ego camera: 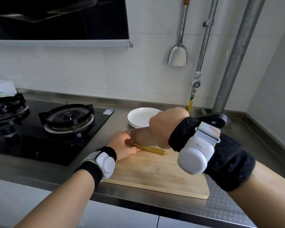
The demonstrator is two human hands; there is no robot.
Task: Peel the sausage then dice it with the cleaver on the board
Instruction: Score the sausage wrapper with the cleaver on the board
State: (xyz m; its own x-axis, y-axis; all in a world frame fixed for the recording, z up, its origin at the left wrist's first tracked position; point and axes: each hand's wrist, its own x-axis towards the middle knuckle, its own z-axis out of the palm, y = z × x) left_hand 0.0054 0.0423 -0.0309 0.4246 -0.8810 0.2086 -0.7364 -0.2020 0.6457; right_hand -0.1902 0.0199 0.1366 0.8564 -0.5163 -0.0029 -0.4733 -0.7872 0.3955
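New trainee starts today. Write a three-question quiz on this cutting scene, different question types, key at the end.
1. True or false: the sausage lies on the wooden board.
2. Which hand holds the sausage's end? A) left hand B) right hand
3. Fill in: behind the board sits an empty white ____.

Key: 1 true. 2 A; the right hand's grip is closed on the cleaver, its dark handle end sticking out past the wrist. 3 plate.

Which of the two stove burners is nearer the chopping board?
The right-hand burner, with its whole ring in view. It sits closest to the wooden board; the other burner is cut off at the picture's left edge.
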